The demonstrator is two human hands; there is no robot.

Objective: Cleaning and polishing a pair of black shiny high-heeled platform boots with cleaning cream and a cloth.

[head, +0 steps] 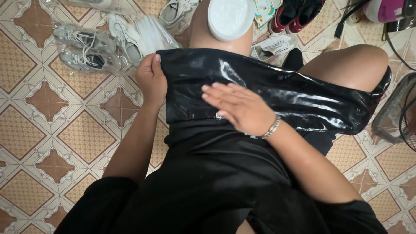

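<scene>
A glossy black plastic bag [303, 97] lies flat across my lap and knees. My left hand [151, 79] pinches the bag's upper left corner between thumb and fingers. My right hand [240, 108] rests flat on the middle of the bag, palm down with fingers stretched toward the left; a silver bracelet sits on its wrist. A white round lid or container [229, 18] rests on my left knee just beyond the bag.
Grey and white sneakers in clear bags [86, 47] lie on the tiled floor [56, 130] at upper left. More shoes, white, red and black, [294, 15] sit at the top. A fan's wire guard [401, 112] stands at the right edge, a pink appliance [385, 9] above it.
</scene>
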